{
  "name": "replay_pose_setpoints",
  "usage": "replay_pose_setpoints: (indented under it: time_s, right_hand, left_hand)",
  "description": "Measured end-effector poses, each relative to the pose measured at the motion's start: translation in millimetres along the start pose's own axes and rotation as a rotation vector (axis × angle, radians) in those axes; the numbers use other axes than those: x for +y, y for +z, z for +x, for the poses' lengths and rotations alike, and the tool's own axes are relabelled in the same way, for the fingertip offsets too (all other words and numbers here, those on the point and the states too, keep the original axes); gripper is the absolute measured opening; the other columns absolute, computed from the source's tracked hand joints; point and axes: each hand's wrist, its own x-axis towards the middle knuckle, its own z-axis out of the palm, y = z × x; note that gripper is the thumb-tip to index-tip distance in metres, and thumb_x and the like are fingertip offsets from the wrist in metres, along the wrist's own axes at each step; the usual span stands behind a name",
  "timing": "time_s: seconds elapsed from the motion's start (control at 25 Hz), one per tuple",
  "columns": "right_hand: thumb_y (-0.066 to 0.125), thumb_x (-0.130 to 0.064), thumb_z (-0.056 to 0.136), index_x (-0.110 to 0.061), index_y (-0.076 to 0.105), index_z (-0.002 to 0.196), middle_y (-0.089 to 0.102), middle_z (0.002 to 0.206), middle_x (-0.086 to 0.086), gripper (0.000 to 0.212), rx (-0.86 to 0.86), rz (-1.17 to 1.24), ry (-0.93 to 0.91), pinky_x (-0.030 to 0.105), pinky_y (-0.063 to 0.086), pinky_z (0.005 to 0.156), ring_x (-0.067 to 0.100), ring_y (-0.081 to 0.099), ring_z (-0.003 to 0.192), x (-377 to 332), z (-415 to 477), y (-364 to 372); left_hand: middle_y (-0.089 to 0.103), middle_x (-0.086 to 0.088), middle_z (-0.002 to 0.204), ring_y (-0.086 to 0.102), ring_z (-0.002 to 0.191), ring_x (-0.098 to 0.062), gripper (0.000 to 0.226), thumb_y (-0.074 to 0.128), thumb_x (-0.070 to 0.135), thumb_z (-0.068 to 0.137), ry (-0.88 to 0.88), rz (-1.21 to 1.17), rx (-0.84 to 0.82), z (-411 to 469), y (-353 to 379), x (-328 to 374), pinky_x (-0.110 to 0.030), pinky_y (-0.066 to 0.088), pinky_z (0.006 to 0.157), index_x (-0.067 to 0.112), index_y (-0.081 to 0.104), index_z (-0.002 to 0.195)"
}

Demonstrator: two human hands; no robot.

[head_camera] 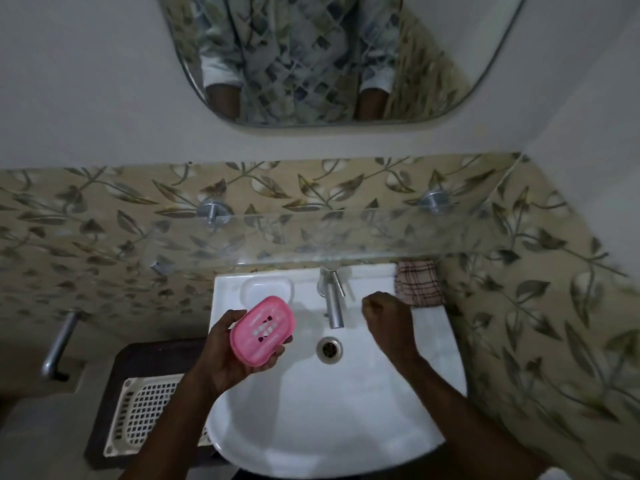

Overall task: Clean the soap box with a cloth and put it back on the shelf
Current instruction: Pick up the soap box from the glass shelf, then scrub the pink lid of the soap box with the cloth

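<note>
Pre-wipe step: left hand [221,358] fingers grasping the pink soap box [262,330] left of the tap [333,301], right hand [385,322] clenched empty right of it; next, probably grab the checked cloth [419,284] further right, wipe, reshelve on the glass shelf [311,233] above.

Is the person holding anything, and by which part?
The left hand holds the soap box from below, gripping opposite edges. The curled right hand holds nothing.

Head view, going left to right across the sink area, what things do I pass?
metal bar → basket → soap box → tap → right hand → cloth
</note>
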Motion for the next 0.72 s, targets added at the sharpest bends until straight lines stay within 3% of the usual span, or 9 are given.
replay_pose_setpoints:
  time_s: [0.04,0.12,0.2,0.28,0.36,0.4,0.48,0.6,0.72]
  right_hand:
    - [0.069,-0.017,0.085,-0.004,0.068,0.107,0.067,0.109,0.021,0.025,-0.013,-0.167,0.067,0.039,0.046,0.09,0.037,0.061,0.106,29.6,11.8,-8.9]
    - [0.069,-0.033,0.087,-0.004,0.028,0.15,0.025,0.154,0.027,0.08,-0.265,-0.552,0.17,0.045,0.021,0.115,0.042,0.022,0.143,86.6,38.5,-19.0]
    - [0.068,-0.039,0.087,-0.01,0.002,0.155,0.0,0.162,0.021,0.099,-0.433,-0.742,0.122,0.048,0.009,0.118,0.04,0.001,0.149,120.5,56.2,-19.7]
    - [0.072,-0.019,0.083,-0.007,0.031,0.15,0.036,0.151,0.027,0.079,-0.413,-0.776,-0.004,0.055,0.034,0.109,0.047,0.036,0.136,121.0,52.5,-12.2]
    - [0.075,-0.004,0.073,-0.001,0.069,0.115,0.07,0.101,0.022,0.042,-0.31,-0.775,-0.064,0.044,0.058,0.068,0.041,0.068,0.087,104.0,45.9,-8.6]
    - [0.076,-0.004,0.071,-0.001,0.072,0.104,0.071,0.088,0.019,0.034,-0.235,-0.722,-0.086,0.037,0.056,0.057,0.036,0.068,0.074,99.4,46.0,-5.9]
    - [0.068,-0.003,0.08,-0.006,0.067,0.116,0.071,0.101,0.015,0.036,-0.227,-0.523,-0.096,0.033,0.055,0.067,0.033,0.068,0.085,100.2,39.5,-11.3]
    - [0.069,0.001,0.084,-0.012,0.06,0.125,0.067,0.121,0.014,0.044,-0.111,0.426,0.519,0.04,0.055,0.087,0.03,0.066,0.105,101.7,18.9,-25.6]
    - [0.078,-0.001,0.076,-0.006,0.065,0.12,0.07,0.115,0.015,0.046,-0.094,0.896,0.855,0.031,0.059,0.072,0.025,0.069,0.096,66.6,-35.2,-41.0]
  left_hand:
    - [0.052,-0.035,0.134,0.065,0.088,-0.043,0.076,0.053,0.051,0.084,0.003,0.016,0.008,0.1,-1.0,-5.0,-0.046,0.058,0.076,-0.002,0.051,0.139]
    - [0.053,-0.034,0.136,0.066,0.092,-0.044,0.076,0.054,0.056,0.085,0.011,0.015,-0.001,0.8,-4.1,-15.6,-0.051,0.057,0.083,-0.004,0.057,0.133]
    - [0.053,-0.032,0.137,0.065,0.101,-0.046,0.072,0.053,0.054,0.087,0.029,-0.01,-0.015,-0.4,-7.3,-23.7,-0.059,0.05,0.095,-0.004,0.061,0.129]
    - [0.052,-0.032,0.139,0.06,0.113,-0.049,0.068,0.05,0.051,0.09,0.037,-0.026,-0.029,-3.4,-9.9,-30.2,-0.065,0.04,0.104,-0.004,0.062,0.128]
    - [0.05,-0.032,0.141,0.055,0.121,-0.051,0.065,0.052,0.044,0.089,0.042,-0.053,-0.03,-3.1,-8.6,-36.0,-0.067,0.037,0.106,-0.006,0.059,0.129]
    - [0.049,-0.032,0.142,0.055,0.122,-0.051,0.064,0.052,0.041,0.088,0.049,-0.067,-0.031,-2.0,-5.4,-38.0,-0.067,0.037,0.106,-0.007,0.057,0.131]
    - [0.05,-0.032,0.14,0.057,0.117,-0.05,0.066,0.053,0.039,0.087,0.062,-0.084,-0.039,1.5,3.6,-39.5,-0.064,0.041,0.104,-0.008,0.054,0.134]
    - [0.053,-0.031,0.136,0.061,0.106,-0.047,0.072,0.051,0.048,0.089,0.069,-0.102,-0.061,1.4,17.6,-44.3,-0.057,0.048,0.095,-0.008,0.053,0.136]
    - [0.05,-0.029,0.139,0.059,0.106,-0.045,0.074,0.05,0.048,0.09,0.066,-0.121,-0.09,-1.4,26.4,-47.1,-0.056,0.047,0.094,-0.005,0.048,0.141]
